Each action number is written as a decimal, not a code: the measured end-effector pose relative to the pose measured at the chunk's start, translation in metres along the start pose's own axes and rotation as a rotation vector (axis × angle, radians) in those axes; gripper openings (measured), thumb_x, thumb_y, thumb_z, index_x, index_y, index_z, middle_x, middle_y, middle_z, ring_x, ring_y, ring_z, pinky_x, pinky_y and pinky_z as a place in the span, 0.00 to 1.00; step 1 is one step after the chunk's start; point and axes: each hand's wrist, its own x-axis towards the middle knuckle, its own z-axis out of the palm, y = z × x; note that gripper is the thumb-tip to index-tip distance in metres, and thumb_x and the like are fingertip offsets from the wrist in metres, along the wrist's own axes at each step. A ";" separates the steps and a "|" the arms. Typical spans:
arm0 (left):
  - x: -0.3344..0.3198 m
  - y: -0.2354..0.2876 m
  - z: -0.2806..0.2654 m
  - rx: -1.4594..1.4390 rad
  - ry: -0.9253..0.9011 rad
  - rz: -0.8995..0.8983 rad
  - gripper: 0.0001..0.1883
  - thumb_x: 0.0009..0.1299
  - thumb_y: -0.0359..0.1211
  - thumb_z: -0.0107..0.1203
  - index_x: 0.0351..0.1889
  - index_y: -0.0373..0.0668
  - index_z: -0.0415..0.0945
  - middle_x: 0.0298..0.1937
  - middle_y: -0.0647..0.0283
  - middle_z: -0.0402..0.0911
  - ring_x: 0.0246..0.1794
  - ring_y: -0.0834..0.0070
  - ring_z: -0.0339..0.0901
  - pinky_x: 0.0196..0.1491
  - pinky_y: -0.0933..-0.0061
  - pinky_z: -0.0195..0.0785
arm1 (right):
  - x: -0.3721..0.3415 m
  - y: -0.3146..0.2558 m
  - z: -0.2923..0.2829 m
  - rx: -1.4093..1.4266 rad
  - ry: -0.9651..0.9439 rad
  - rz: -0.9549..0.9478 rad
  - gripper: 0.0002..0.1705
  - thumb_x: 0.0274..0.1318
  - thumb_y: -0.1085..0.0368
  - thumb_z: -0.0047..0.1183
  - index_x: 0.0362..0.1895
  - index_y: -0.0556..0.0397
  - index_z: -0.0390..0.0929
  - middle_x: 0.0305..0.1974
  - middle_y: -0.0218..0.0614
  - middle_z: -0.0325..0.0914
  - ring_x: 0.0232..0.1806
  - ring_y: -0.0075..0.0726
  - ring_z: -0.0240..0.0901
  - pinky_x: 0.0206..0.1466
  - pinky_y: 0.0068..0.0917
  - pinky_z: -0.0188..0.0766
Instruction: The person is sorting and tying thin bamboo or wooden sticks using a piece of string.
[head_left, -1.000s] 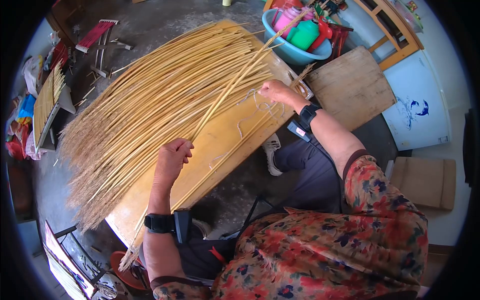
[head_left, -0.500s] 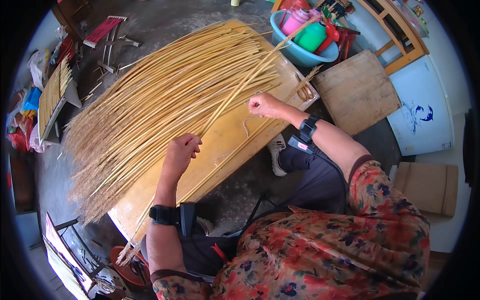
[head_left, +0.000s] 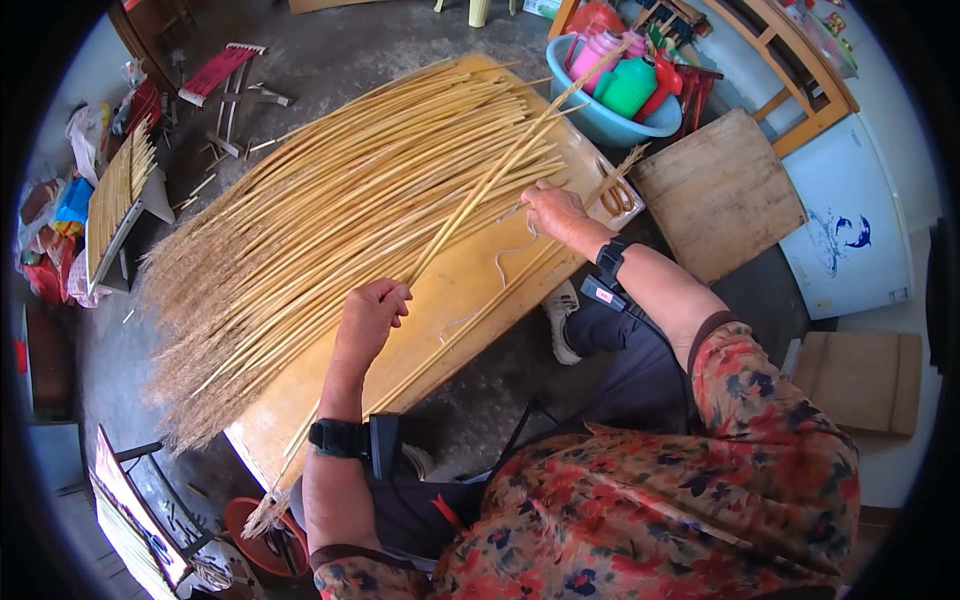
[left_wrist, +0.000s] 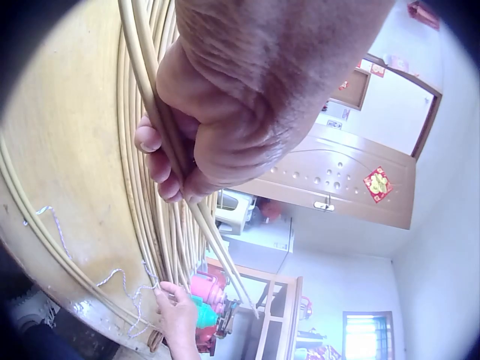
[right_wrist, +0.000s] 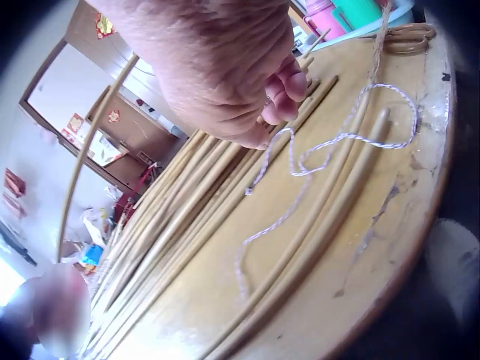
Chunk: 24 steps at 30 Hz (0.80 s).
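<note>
My left hand (head_left: 372, 318) grips a pair of long reed stalks (head_left: 480, 190) near their lower part. In the left wrist view its fingers curl round these stalks (left_wrist: 154, 97), which slant up and away over the table. My right hand (head_left: 562, 215) is bent over the table's right part, thumb and fingertips together at a thin white string (head_left: 500, 265). The right wrist view has the string (right_wrist: 352, 137) looping loosely beside the curled fingers (right_wrist: 285, 94). Many more stalks (head_left: 340, 200) with feathery heads lie side by side across the wooden table (head_left: 450, 300).
Separate stalks (head_left: 470, 330) run along the table's near edge. Scissors (head_left: 615, 197) lie at the right corner. Beyond stands a blue basin (head_left: 600, 125) with thermoses, beside a wooden board (head_left: 715, 195). A small rack of stalks (head_left: 118, 200) is on the left.
My right hand dips toward my body, then goes back out to the right over the table, the string shifting near it. The left hand keeps holding the stalks. The whole view shifts slightly.
</note>
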 end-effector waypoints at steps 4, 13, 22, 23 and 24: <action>0.001 -0.001 -0.002 0.005 0.009 0.009 0.09 0.63 0.31 0.47 0.27 0.35 0.74 0.17 0.67 0.70 0.17 0.85 0.64 0.22 0.82 0.59 | 0.009 0.008 0.011 -0.110 0.018 0.003 0.09 0.42 0.67 0.50 0.32 0.51 0.70 0.34 0.40 0.69 0.36 0.46 0.72 0.36 0.39 0.69; 0.000 0.002 -0.003 0.036 0.027 0.017 0.10 0.63 0.33 0.48 0.27 0.36 0.74 0.17 0.67 0.71 0.17 0.84 0.64 0.22 0.82 0.59 | 0.025 0.014 0.023 -0.344 -0.028 -0.274 0.10 0.36 0.71 0.51 0.29 0.52 0.69 0.32 0.39 0.69 0.35 0.43 0.72 0.34 0.33 0.71; 0.001 0.000 -0.004 0.071 0.028 0.033 0.10 0.62 0.34 0.48 0.26 0.35 0.74 0.17 0.66 0.71 0.16 0.83 0.66 0.22 0.81 0.61 | 0.033 0.019 0.009 -0.344 -0.121 -0.410 0.04 0.39 0.71 0.48 0.24 0.54 0.69 0.27 0.40 0.69 0.33 0.44 0.72 0.33 0.34 0.70; 0.001 -0.001 -0.005 0.067 0.032 0.031 0.10 0.62 0.34 0.48 0.26 0.35 0.74 0.17 0.66 0.71 0.16 0.83 0.66 0.22 0.81 0.61 | 0.033 0.018 0.009 -0.296 -0.084 -0.423 0.03 0.40 0.71 0.48 0.24 0.54 0.69 0.27 0.40 0.69 0.31 0.45 0.72 0.32 0.35 0.69; 0.002 -0.003 -0.006 0.063 0.032 0.040 0.11 0.62 0.34 0.47 0.26 0.35 0.74 0.17 0.65 0.72 0.16 0.82 0.66 0.22 0.80 0.61 | 0.030 0.015 0.010 -0.295 -0.089 -0.426 0.03 0.40 0.71 0.48 0.24 0.54 0.69 0.27 0.40 0.69 0.31 0.45 0.72 0.32 0.35 0.69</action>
